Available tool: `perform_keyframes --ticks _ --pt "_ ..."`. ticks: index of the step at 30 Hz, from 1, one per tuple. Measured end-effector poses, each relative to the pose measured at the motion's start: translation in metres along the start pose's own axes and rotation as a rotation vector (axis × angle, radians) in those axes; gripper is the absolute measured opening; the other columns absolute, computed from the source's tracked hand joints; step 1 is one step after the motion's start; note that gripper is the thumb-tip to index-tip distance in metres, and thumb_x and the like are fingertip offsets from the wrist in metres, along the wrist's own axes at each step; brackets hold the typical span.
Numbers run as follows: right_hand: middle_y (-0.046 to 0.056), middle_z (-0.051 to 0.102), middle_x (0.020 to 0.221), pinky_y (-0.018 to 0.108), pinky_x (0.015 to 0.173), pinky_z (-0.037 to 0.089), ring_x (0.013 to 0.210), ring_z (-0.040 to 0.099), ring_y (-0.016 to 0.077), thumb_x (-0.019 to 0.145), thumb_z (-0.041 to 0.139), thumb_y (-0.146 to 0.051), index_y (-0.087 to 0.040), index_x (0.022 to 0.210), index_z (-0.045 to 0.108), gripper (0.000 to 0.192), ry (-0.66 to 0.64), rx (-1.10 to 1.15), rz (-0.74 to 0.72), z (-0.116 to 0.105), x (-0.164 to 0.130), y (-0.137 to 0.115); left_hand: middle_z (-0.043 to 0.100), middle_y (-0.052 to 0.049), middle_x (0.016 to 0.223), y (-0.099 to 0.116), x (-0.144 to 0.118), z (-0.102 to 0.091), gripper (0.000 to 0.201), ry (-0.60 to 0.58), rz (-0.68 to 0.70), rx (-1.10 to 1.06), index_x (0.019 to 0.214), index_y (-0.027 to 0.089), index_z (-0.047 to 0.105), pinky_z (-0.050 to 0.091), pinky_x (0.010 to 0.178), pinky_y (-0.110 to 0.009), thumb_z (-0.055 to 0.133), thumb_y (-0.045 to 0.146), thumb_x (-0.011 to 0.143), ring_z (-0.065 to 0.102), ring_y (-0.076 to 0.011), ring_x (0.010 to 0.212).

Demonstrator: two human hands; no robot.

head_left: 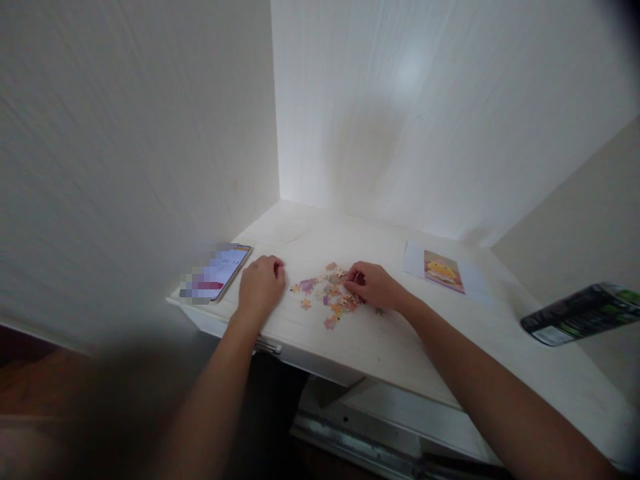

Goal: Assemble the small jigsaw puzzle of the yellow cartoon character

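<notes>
Pale wood grain covers the desk [400, 347] and the two walls that meet behind it, so the scattered jigsaw pieces [327, 293] are the brightest thing on it and serve as the landmark here. Well to the left of the pieces, at the desk's near-left corner, lies a phone [216, 275] with its screen lit. Between the phone and the pieces rests the left hand [260, 287], knuckles up and fingers curled loosely under; whether it covers a piece cannot be told. The pieces themselves sit near the front edge, pink, purple and orange, some joined and some loose. Touching their right side is the right hand [373, 285], fingertips drawn together low over the cluster as if pinching a piece, though none can be made out in its grip. To fit a piece well, it seems best to press straight down with the fingertips while the other hand steadies the joined part, since light card slides easily on smooth board. Right of the pieces lies a printed picture [443, 272] on white paper, likely the reference. Farther right, at the frame's edge, a dark green-marked packet [583, 313] juts in. Light is dim, brightest on the back wall.
</notes>
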State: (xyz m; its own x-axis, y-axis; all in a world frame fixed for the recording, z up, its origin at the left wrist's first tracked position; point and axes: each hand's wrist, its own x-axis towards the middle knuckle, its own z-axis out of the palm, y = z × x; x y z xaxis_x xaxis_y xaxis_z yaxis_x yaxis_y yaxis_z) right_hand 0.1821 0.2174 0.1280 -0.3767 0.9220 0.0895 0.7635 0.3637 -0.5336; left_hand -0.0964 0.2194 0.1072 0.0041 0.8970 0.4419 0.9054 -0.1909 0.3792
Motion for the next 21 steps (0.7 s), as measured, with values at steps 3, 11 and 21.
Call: perform_keyframes --ticks 3,11,21 --pt "0.002 0.066 0.069 0.024 0.059 0.04 0.061 0.055 0.0121 0.085 0.059 -0.03 -0.017 0.085 0.064 0.015 0.028 0.028 -0.007 -0.006 0.003 0.007 0.065 -0.012 0.087 -0.001 -0.001 0.002 0.022 0.005 0.015 0.017 0.085 0.016 0.069 0.048 0.079 -0.039 0.049 0.025 0.087 0.062 -0.0257 0.082" --pt "0.007 0.066 0.084 0.028 0.072 0.043 0.075 0.058 0.0148 0.085 0.059 -0.023 -0.014 0.081 0.067 0.012 0.155 -0.251 -0.149 -0.02 0.008 0.022 0.066 -0.011 0.096 0.007 -0.007 -0.006 0.024 0.046 0.121 -0.04 0.096 0.016 0.068 0.046 0.085 -0.041 0.047 0.025 0.091 0.06 -0.0256 0.09" --pt "0.005 0.071 0.087 0.025 0.067 0.046 0.073 0.061 0.0139 0.078 0.07 -0.038 -0.019 0.1 0.074 0.03 -0.151 0.025 -0.194 -0.02 -0.005 -0.002 0.07 -0.005 0.094 0.039 -0.027 -0.012 0.018 -0.072 0.345 -0.159 0.098 0.02 0.067 0.043 0.085 -0.037 0.051 0.025 0.092 0.061 -0.0208 0.091"
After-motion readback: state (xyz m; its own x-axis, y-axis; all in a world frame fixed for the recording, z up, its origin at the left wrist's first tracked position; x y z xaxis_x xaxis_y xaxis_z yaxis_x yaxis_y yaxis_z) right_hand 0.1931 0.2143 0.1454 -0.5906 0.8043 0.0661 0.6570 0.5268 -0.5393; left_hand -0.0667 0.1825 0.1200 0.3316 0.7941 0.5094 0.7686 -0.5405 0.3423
